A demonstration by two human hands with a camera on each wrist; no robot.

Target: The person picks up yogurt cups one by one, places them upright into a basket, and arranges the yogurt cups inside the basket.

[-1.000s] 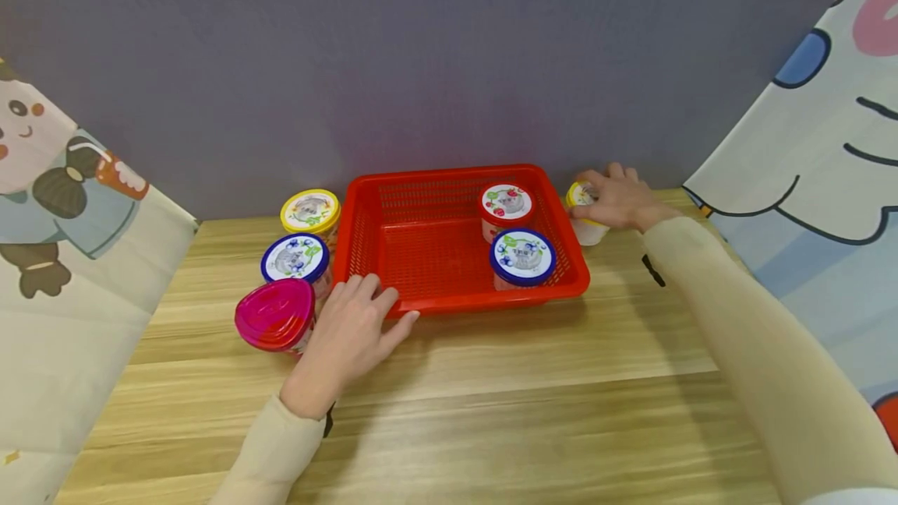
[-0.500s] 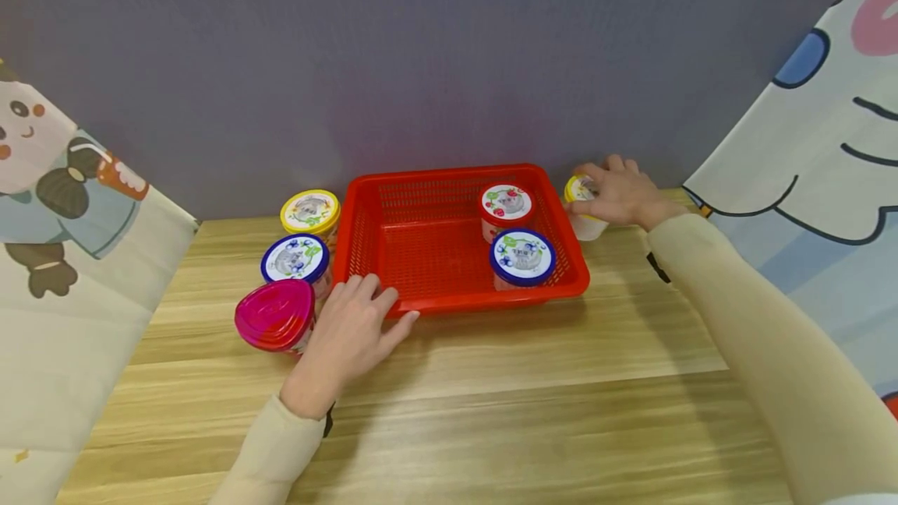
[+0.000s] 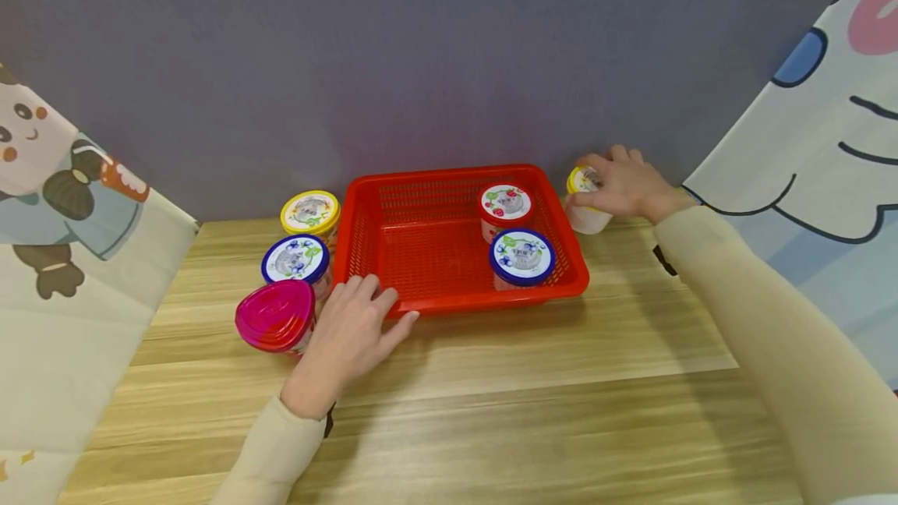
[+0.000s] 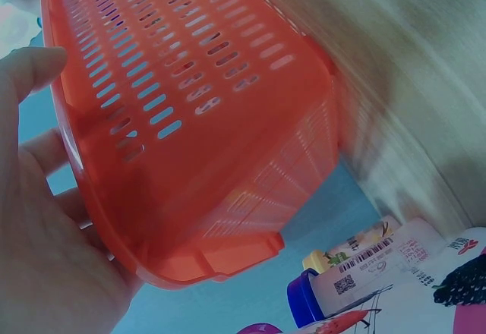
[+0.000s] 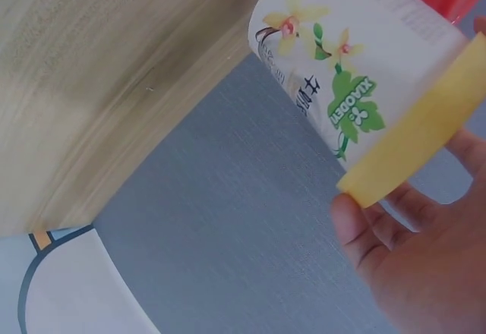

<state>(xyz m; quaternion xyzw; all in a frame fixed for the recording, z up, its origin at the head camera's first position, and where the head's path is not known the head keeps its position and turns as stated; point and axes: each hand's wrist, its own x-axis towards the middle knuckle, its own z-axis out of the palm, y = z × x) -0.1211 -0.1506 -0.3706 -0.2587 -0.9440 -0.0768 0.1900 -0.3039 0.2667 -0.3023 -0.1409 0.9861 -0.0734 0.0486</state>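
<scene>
My right hand grips the yellow lid of a white vanilla yogurt cup, just right of the red plastic basket. In the right wrist view the fingertips curl at the edge of this yellow lid. My left hand holds the basket's rim at its front left corner. The left wrist view has the thumb on one side of the rim and the other fingers behind it. Inside the basket, at its right end, stand a red-lidded cup and a blue-lidded cup.
Left of the basket, a yellow-lidded cup, a blue-lidded cup and a container with a pink lid line up on the wooden table. A grey wall rises behind, with printed curtains on both sides.
My right hand and the yellow-lidded cup in it have shifted slightly up in the head view, toward the wall. The left hand and the basket stay put.
</scene>
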